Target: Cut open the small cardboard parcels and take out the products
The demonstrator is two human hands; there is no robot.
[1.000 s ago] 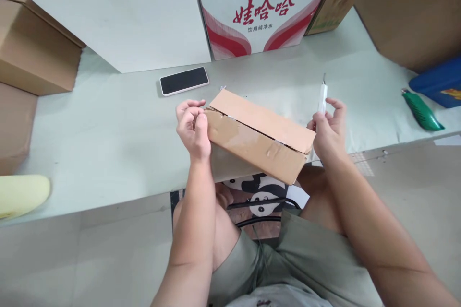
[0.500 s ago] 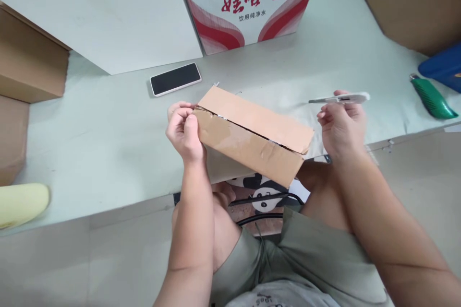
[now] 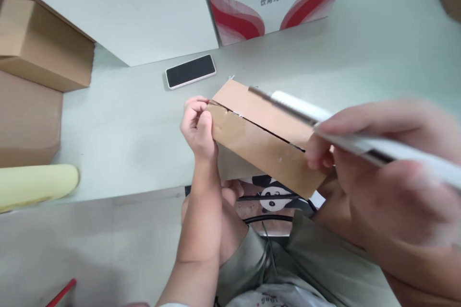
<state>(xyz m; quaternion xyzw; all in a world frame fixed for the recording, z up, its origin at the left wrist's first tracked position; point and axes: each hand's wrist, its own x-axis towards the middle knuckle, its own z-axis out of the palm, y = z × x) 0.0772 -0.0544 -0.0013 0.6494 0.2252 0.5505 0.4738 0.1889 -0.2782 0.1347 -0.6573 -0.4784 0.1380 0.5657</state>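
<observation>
One smartphone (image 3: 190, 72) lies on the desk (image 3: 126, 129) beyond the left hand (image 3: 200, 127), whose fingers grip the left end of a narrow cardboard box (image 3: 266, 139). The box slants across the desk's front edge. Farthest right, the blurred right hand (image 3: 399, 187) has its fingers wrapped round what looks like a white utility knife (image 3: 355, 144), pointing left above the box.

right hand (image 3: 385, 196) lifted nearer camera, white knife (image 3: 355, 144) now over box (image 3: 259, 143)
</observation>
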